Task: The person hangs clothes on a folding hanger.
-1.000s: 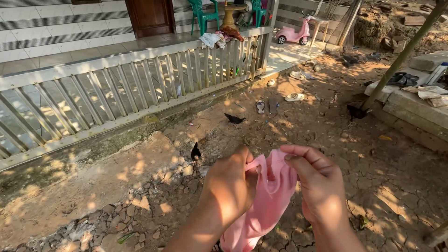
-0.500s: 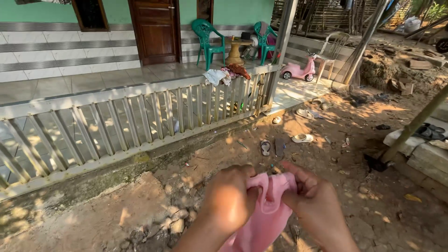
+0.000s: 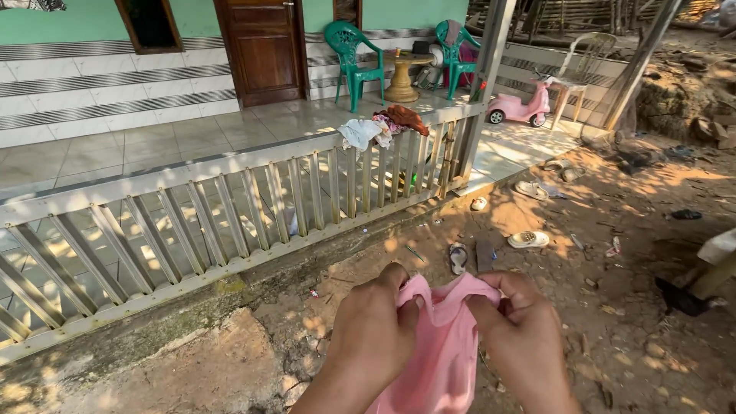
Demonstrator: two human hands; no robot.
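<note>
Both hands, left hand (image 3: 373,337) and right hand (image 3: 523,337), pinch a pink cloth (image 3: 442,354).

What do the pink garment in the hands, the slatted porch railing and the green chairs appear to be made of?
Pink garment: soft matte cloth, likely knit; it bunches and drapes between the left hand and right hand.
Slatted porch railing: pale painted wood or metal, hard to say; flat slanted slats, dull finish.
Green chairs: moulded plastic, by their one-piece shape and slight sheen.

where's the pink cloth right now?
In the head view, bottom centre: the pink cloth hangs between the left hand and right hand, both pinching its top edge, above the dirt ground in front of the porch railing.
</note>
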